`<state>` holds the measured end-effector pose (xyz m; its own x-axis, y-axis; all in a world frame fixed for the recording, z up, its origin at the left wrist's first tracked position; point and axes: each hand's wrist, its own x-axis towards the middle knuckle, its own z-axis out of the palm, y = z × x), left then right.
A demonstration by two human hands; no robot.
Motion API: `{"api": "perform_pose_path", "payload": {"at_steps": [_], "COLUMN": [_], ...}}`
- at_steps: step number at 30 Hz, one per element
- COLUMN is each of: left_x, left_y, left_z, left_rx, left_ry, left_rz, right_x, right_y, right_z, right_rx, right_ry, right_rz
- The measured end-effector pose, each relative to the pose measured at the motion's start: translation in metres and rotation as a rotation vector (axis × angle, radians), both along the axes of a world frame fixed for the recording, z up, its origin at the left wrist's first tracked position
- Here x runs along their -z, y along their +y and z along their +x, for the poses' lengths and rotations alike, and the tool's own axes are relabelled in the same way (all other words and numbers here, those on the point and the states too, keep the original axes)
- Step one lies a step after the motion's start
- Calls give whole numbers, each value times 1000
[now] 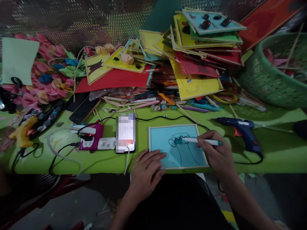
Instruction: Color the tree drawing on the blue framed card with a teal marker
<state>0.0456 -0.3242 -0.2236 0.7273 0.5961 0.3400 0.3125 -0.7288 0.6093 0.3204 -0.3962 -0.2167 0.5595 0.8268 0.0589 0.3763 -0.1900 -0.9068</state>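
A blue framed card (176, 146) with a dark line drawing lies on the green table (144, 159) near its front edge. My right hand (214, 151) is closed round a white marker (203, 141), whose tip touches the drawing near the card's middle. My left hand (147, 169) lies flat with fingers stretched out on the card's lower left corner, pressing it down.
A phone (125, 132) lies left of the card, beside a charger and cables (92, 140). A blue glue gun (242, 131) rests at the right, a yellow one (22, 132) at the left. Stacked coloured cards (192, 64), pens, paper flowers (45, 80) and a green basket (275, 76) fill the back.
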Motion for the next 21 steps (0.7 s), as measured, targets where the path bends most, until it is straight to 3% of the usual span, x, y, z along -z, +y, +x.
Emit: {"api": "perform_pose_path", "payload": {"at_steps": [21], "left_x": [4], "left_y": [-2], "left_z": [-1], "left_rx": [14], "left_ry": [1], "left_rz": [-12], "right_x": [-6], "right_y": [5], "right_z": [-1], "right_rx": [5], "right_ry": [-45], "right_rz": [23]}}
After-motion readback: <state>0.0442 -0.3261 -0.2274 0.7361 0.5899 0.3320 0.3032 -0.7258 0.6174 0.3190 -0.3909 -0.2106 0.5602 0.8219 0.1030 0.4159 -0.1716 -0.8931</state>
